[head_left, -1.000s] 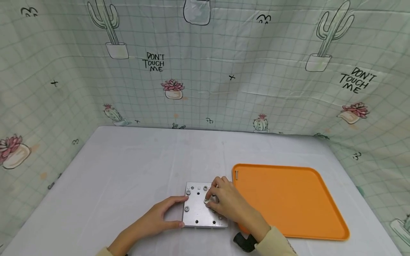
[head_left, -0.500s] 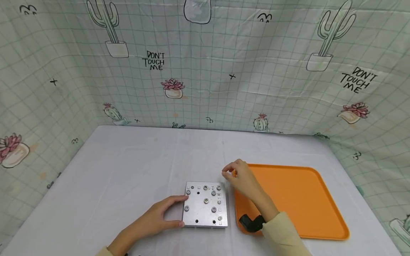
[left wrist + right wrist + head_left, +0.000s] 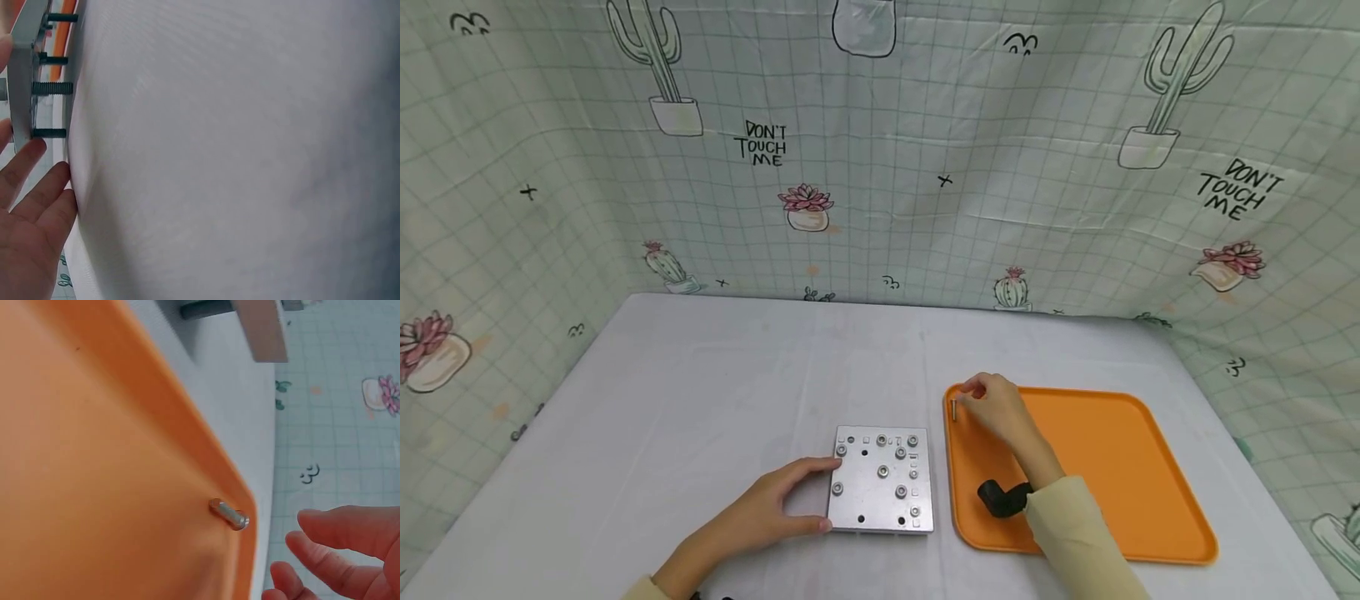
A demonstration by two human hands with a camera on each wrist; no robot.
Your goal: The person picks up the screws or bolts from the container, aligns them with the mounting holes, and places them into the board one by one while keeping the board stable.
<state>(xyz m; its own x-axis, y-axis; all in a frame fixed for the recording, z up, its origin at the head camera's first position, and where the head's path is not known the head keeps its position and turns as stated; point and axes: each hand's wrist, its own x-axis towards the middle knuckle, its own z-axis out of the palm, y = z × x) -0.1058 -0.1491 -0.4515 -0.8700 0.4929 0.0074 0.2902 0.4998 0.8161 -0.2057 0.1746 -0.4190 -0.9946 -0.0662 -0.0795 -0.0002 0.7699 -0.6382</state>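
A square silver metal plate (image 3: 868, 500) stands on the white table, with several socket-head screws (image 3: 883, 472) in its holes. In the left wrist view, threaded screw shanks (image 3: 52, 88) stick out under the plate. My left hand (image 3: 767, 508) touches the plate's left edge with thumb and forefinger spread; its other fingers (image 3: 53, 190) reach straight out beside it. A small loose screw (image 3: 954, 410) lies in the far left corner of the orange tray (image 3: 1097, 467). Just right of that screw hovers my right hand (image 3: 1000, 408), fingers bent loosely and apart from it in the right wrist view.
The tray lies to the right of the plate, with a narrow strip of white table (image 3: 760, 367) between them. A cloth (image 3: 880, 167) with cactus drawings hangs behind and at the sides. A black wrist camera (image 3: 1003, 498) sits over the tray at the right sleeve.
My right hand has left the screw at the middle of the plate and moved right, to the tray's far left corner. My left hand has stayed at the plate's edge.
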